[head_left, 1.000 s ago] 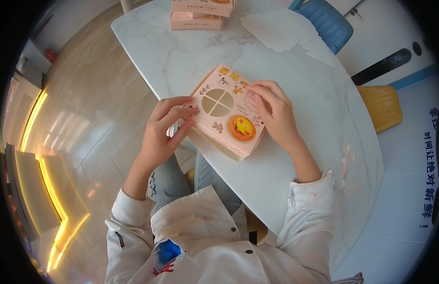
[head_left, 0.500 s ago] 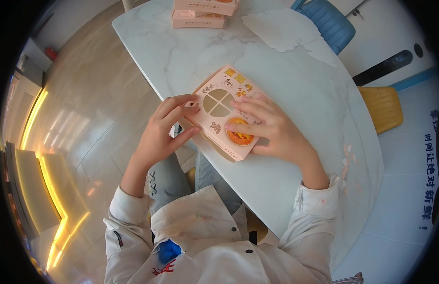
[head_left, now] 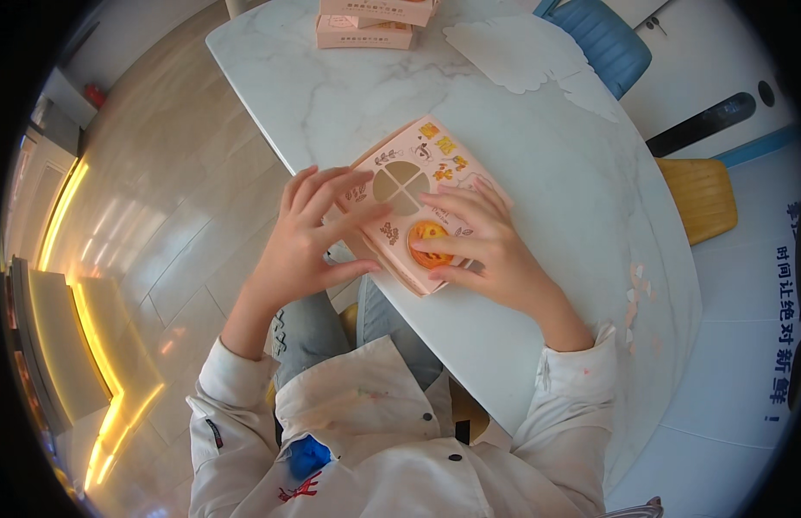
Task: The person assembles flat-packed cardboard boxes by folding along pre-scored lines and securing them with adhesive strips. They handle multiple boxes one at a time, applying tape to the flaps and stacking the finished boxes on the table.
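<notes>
A pale pink cardboard box (head_left: 390, 235) lies tilted across the near left edge of the marble-patterned table, its near corner jutting over the edge. Its top carries a round opening (head_left: 402, 187) split by a cross, plus a printed tart (head_left: 429, 243) and small yellow and brown drawings. My left hand (head_left: 297, 246) hovers at the box's left side with fingers and thumb apart, gripping nothing. Over the right part of the box is my right hand (head_left: 500, 255); its fingers are spread across the top and right edge, and its thumb is near the tart print.
Several pink boxes (head_left: 366, 34) are stacked at the table's far edge. A white irregular sheet or patch (head_left: 513, 52) shows on the marble-patterned table (head_left: 331, 104). Small pale scraps (head_left: 632, 302) lie to the right. Blue (head_left: 599, 43) and yellow (head_left: 698, 198) chairs stand beyond the table.
My left hand has lifted off the box's left side and its fingers have spread. The box has turned and shifted slightly. My right hand has moved a little, still over the box's right side.
</notes>
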Demonstrator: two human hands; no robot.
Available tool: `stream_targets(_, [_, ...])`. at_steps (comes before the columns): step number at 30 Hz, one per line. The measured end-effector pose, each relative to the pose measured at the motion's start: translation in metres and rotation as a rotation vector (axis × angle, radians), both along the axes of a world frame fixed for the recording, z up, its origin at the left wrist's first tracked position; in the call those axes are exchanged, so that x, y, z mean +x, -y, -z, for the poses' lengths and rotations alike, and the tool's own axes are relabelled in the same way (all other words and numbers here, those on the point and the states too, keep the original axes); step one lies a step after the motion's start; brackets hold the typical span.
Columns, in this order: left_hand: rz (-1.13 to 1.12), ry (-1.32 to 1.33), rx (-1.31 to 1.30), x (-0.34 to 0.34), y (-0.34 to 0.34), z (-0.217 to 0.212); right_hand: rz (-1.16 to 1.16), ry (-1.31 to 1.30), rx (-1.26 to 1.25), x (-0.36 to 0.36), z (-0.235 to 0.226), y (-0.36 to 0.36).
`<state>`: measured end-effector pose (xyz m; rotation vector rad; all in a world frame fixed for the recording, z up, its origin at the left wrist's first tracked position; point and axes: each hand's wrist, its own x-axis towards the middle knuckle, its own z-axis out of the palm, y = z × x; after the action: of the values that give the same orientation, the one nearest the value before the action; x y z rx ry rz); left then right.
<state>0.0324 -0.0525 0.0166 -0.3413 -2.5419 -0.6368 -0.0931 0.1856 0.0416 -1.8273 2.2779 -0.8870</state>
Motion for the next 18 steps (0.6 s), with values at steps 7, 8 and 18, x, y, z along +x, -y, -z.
stream_targets(7, [0.018, 0.039, 0.010, -0.006, 0.006, 0.016, -0.051, 0.075, -0.032, -0.003, -0.004, -0.007])
stream_targets(8, [0.012, 0.041, -0.006, -0.005, 0.005, 0.012, -0.045, 0.050, -0.024, -0.003, -0.004, -0.009])
stream_targets(18, [-0.059, 0.043, 0.394, -0.009, 0.006, 0.013, 0.024, -0.165, -0.149, 0.003, -0.013, -0.011])
